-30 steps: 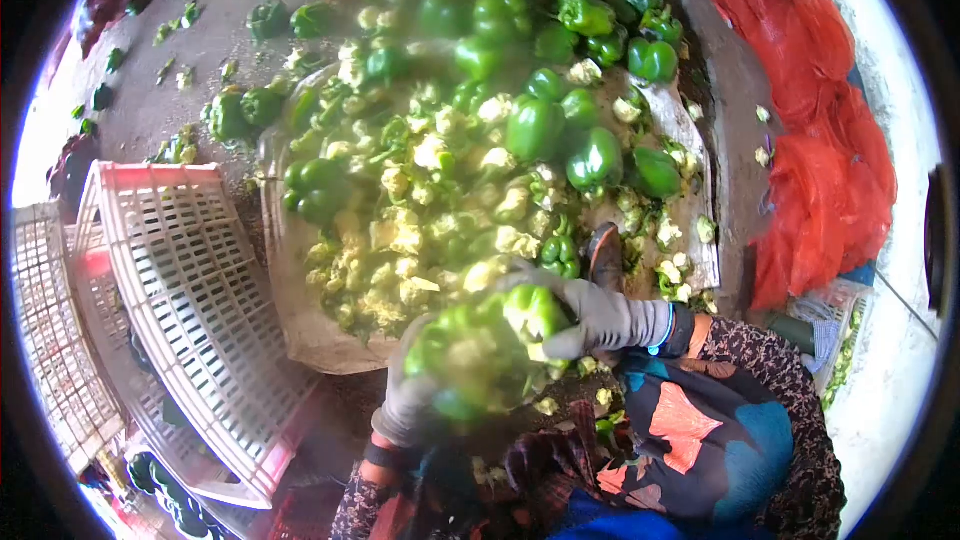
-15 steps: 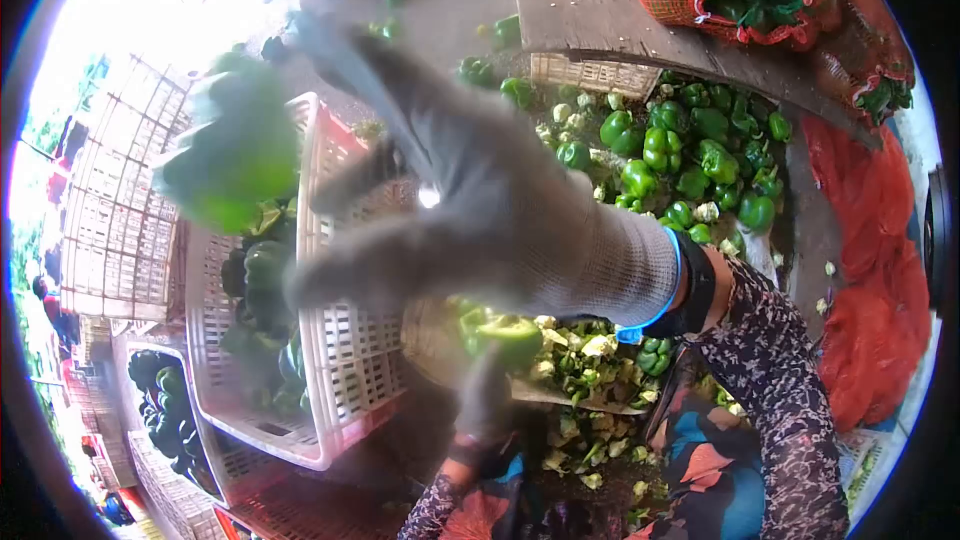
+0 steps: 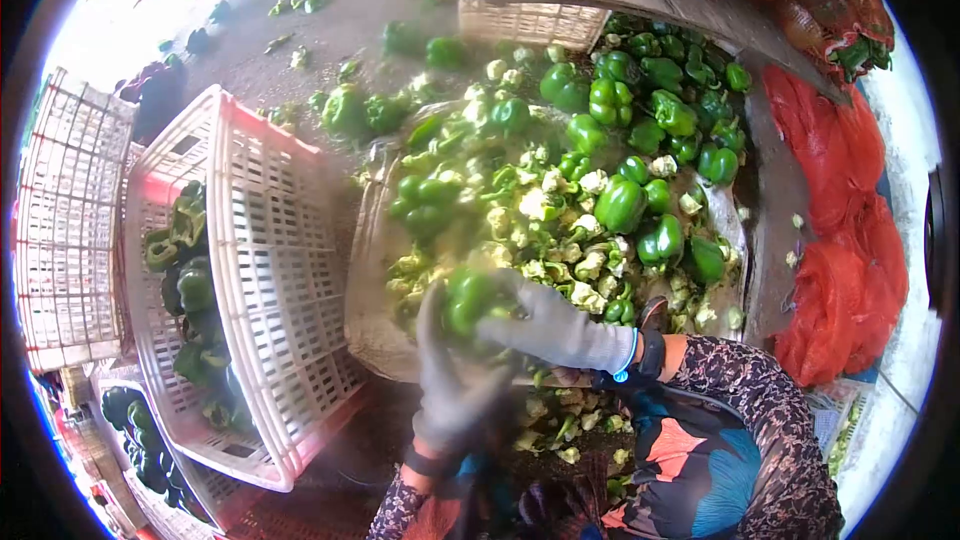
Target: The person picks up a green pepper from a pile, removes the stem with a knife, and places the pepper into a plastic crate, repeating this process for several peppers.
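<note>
So the biggest thing here is the pile of green peppers (image 3: 600,170) spreading over a woven sack (image 3: 372,270) on the ground, whole glossy ones mostly sitting at the far side and pale cut cores and scraps (image 3: 560,230) collecting nearer the person, probably because that's where the trimming is happening. Left of that, a white slotted plastic crate (image 3: 270,270) with a pink rim is tilting toward the pile, which I'm guessing makes tossing into it easier; a few dark peppers are lying in its bottom. Red mesh bags (image 3: 850,270) are bunching up on the right, soft and crumpled. Both hands are wearing grey knit gloves. The right hand (image 3: 555,325) is closing its fingers on 1 green pepper (image 3: 468,300) just over the near edge of the sack. The left hand (image 3: 455,380) is coming up under the same pepper, but it's blurring, so I can't tell if those fingers are gripping or just cupping it.
</note>
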The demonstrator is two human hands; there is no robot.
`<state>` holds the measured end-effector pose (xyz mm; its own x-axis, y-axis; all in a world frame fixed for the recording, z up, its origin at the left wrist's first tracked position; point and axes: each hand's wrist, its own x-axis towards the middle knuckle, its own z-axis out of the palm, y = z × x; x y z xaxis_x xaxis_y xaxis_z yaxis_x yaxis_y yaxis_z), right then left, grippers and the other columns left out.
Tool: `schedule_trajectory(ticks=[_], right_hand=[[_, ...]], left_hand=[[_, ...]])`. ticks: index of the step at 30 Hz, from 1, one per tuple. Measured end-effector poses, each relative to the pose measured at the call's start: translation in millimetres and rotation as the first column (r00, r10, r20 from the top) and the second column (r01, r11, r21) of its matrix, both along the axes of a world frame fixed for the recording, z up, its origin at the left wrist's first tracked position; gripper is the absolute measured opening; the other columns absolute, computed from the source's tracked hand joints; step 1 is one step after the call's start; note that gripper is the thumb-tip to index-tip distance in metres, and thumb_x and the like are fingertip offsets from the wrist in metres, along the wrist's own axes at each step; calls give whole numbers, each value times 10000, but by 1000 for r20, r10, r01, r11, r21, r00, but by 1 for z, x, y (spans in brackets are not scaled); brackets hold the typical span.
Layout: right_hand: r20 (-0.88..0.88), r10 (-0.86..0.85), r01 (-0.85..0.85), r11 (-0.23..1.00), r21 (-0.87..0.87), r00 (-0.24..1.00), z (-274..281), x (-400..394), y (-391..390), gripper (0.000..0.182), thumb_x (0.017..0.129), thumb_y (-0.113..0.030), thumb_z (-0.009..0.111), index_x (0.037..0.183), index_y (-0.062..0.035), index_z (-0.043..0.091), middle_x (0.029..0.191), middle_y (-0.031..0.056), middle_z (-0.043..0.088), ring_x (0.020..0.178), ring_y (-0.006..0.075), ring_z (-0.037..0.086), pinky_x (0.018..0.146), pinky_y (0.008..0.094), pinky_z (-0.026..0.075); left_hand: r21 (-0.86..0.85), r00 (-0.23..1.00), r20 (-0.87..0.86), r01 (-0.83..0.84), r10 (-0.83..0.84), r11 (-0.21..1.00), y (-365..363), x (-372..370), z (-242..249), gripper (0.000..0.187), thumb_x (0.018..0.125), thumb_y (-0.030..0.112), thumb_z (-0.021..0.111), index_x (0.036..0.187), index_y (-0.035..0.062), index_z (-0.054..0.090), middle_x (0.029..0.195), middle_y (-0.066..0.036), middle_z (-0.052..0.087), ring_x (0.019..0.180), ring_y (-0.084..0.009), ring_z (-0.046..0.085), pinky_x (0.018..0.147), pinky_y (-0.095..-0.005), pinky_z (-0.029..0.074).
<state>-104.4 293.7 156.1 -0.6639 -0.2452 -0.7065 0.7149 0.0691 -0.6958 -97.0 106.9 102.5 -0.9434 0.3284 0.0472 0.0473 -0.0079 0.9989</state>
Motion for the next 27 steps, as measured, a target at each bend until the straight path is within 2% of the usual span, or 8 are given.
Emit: schedule_trajectory(ticks=[5, 14, 17, 20, 22, 24, 26, 27], right_hand=[[-661, -40, 152, 982, 113, 749, -45, 37, -8, 665, 869, -259, 720, 1417, 16, 463, 1257, 224, 649, 1193, 323, 636, 1036, 403, 496], [-549, 254, -206, 967, 148, 796, -47, 49, 48, 423, 909, -272, 609, 1220, 3, 526, 1015, 225, 668, 768, 396, 697, 671, 451, 568], [-514, 740, -239, 645, 726, 433, -44, 56, 54, 565, 931, -340, 650, 1313, 23, 444, 970, 196, 578, 712, 381, 673, 639, 469, 566], [-595, 673, -170, 713, 680, 439, -56, 49, 62, 597, 919, -330, 668, 1357, -1, 430, 1025, 198, 583, 759, 385, 678, 642, 470, 570], [-717, 371, -78, 910, 406, 590, -35, 43, 72, 551, 905, -199, 681, 1394, -71, 460, 1034, 167, 602, 811, 342, 679, 771, 429, 580], [-764, 35, 84, 990, 117, 644, -38, 50, 83, 538, 894, -92, 653, 1400, -71, 474, 931, 107, 608, 787, 252, 659, 789, 379, 560], [-789, -29, 248, 956, 158, 614, -45, 55, 105, 558, 876, -41, 646, 1408, -79, 483, 854, 50, 605, 772, 175, 625, 750, 343, 536], [-709, -45, 263, 944, 202, 704, -34, 56, 112, 557, 875, -51, 656, 1405, -80, 489, 860, 45, 610, 771, 161, 617, 745, 336, 531]], left_hand=[[282, 840, 541, -130, -46, 950, 15, 7, -5, 902, 789, 131, 730, 1569, 45, 285, 1463, -174, 475, 1298, -277, 531, 1049, -368, 489], [366, 691, 665, 28, -283, 930, 33, 14, -14, 682, 827, 73, 627, 1476, 11, 425, 1285, -112, 595, 1116, -196, 612, 939, -344, 519], [302, 635, 711, 112, -301, 947, 36, 23, -29, 672, 879, 277, 650, 1467, 29, 442, 1338, -123, 583, 1180, -223, 599, 994, -372, 503], [-138, 914, 261, 353, -310, 925, 30, 33, -42, 598, 982, 524, 570, 1391, 90, 514, 1367, -122, 575, 1234, -248, 591, 1035, -407, 503], [470, 463, 811, -153, -357, 869, 46, 13, -13, 584, 988, 574, 529, 1344, 112, 531, 1324, -117, 587, 1183, -237, 604, 1000, -408, 521], [-99, 937, 330, -89, 117, 991, 28, 12, -41, 654, 970, 597, 546, 1369, 82, 500, 1254, -137, 618, 1097, -234, 625, 921, -369, 550], [-326, 967, 52, -220, 250, 919, -3, -35, 2, 644, 996, 533, 523, 1390, 24, 494, 1251, -156, 615, 1072, -235, 634, 870, -366, 567], [27, 956, 65, -288, 286, 957, 9, -57, 57, 611, 1014, 477, 517, 1400, 4, 489, 1246, -161, 615, 1070, -234, 638, 853, -359, 572]])
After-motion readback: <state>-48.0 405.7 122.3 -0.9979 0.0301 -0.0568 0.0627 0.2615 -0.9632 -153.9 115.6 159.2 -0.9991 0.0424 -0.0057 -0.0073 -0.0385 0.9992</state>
